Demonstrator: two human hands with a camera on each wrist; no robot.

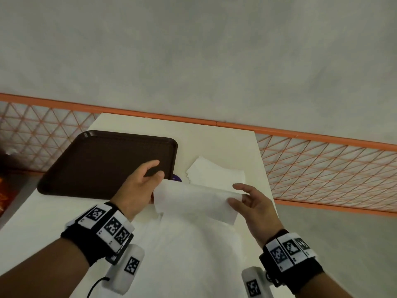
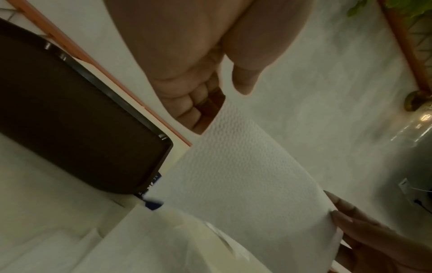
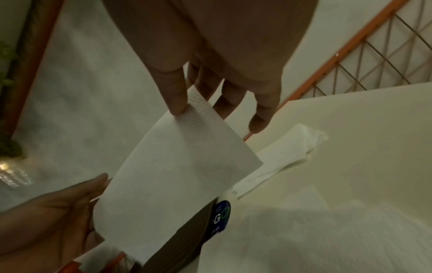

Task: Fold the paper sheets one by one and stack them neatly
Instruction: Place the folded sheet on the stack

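A white paper sheet [image 1: 193,198] hangs bent over in the air between my two hands, above the table. My left hand [image 1: 158,178] grips its left edge, fingers curled. My right hand [image 1: 236,193] pinches the right corner between thumb and fingers. The right wrist view shows the thumb [image 3: 177,99] pressed on the sheet [image 3: 175,175]. In the left wrist view the sheet [image 2: 233,175] runs from my left hand [image 2: 222,96] down to the right hand's fingers [image 2: 346,218]. A small stack of folded sheets [image 1: 214,173] lies just beyond. A pile of flat sheets [image 1: 193,244] lies under my wrists.
A dark brown tray [image 1: 107,162] sits on the white table [image 1: 214,143] to the left, close to my left hand. A blue round sticker [image 3: 222,212] shows by the tray's near corner. An orange lattice fence [image 1: 322,168] runs behind the table.
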